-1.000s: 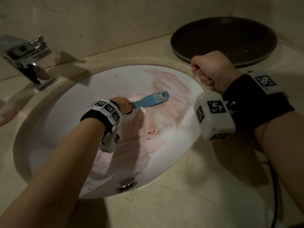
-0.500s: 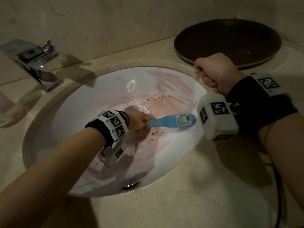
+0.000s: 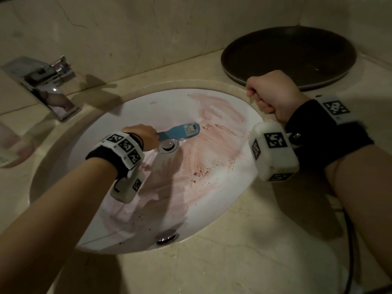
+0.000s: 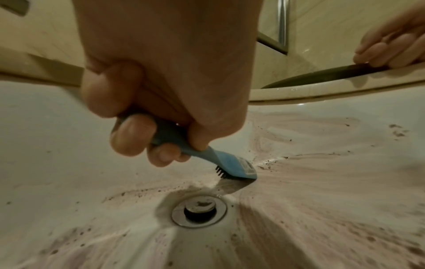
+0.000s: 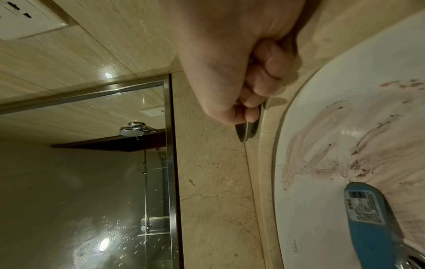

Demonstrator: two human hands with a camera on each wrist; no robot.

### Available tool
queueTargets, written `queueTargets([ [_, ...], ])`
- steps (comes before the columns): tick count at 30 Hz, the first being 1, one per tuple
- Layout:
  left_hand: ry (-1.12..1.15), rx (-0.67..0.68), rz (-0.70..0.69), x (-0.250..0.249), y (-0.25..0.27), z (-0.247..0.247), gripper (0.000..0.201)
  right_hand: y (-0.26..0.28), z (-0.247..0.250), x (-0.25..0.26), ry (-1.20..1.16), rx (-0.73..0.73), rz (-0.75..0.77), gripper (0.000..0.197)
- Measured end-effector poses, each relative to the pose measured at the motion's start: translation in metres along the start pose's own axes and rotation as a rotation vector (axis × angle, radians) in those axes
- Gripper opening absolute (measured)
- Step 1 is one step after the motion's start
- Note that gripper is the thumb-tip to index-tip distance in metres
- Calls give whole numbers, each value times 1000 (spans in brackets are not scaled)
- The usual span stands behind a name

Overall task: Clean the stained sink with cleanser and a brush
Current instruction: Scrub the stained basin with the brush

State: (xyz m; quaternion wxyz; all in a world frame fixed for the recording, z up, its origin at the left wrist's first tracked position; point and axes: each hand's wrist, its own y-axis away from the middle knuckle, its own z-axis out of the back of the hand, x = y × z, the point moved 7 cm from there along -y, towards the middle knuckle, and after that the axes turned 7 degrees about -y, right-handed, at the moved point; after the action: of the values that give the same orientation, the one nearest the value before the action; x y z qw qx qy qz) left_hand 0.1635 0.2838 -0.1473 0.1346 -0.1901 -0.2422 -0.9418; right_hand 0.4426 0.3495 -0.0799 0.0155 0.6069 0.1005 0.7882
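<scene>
**Brush head down just past the drain**

Near rim of sink: overflow hole, marble counter in front. L hand reaches into the bowl, fingers wrapped round handle of the blue brush; bristles touch the basin just beyond the drain, w/ pink smears fanning right and toward the far wall. R hand is a fist, nothing in it, over the far-right rim, next to the dark round tray. Tap at far left, well apart from the brush; bowl's left side bare white.
</scene>
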Motion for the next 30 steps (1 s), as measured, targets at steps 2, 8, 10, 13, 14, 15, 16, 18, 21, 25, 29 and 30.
queueTargets([
  [2,-32,-4,-14,-1,1,1,34,0,0,0,1,6,5,24],
  [8,-165,-78,-46,-2,5,14,25,-1,0,-1,7,11,13,23],
  [10,-202,-104,-40,-2,5,18,26,0,0,0,10,11,11,23],
  [13,-274,-142,-2,0,5,24,26,0,-1,-1,19,13,8,22],
  [14,-294,-149,7,3,5,24,26,1,-1,-1,22,14,7,22],
  [15,-306,-156,6,6,6,24,25,1,-1,-1,24,16,6,22],
  [16,-310,-161,-4,9,7,23,24,0,-1,-1,24,17,7,22],
  [18,-304,-154,-47,12,10,15,24,1,-1,0,19,19,6,22],
  [21,-196,-98,-116,16,16,2,33,0,-1,-1,15,20,0,22],
  [25,177,32,-270,6,30,-10,12,0,-2,-1,6,20,-3,24],
  [29,422,437,-271,-8,48,-37,12,-1,-2,-2,-4,18,-6,25],
  [30,351,515,-256,-9,52,-42,19,-2,-2,-2,-9,19,-6,25],
])
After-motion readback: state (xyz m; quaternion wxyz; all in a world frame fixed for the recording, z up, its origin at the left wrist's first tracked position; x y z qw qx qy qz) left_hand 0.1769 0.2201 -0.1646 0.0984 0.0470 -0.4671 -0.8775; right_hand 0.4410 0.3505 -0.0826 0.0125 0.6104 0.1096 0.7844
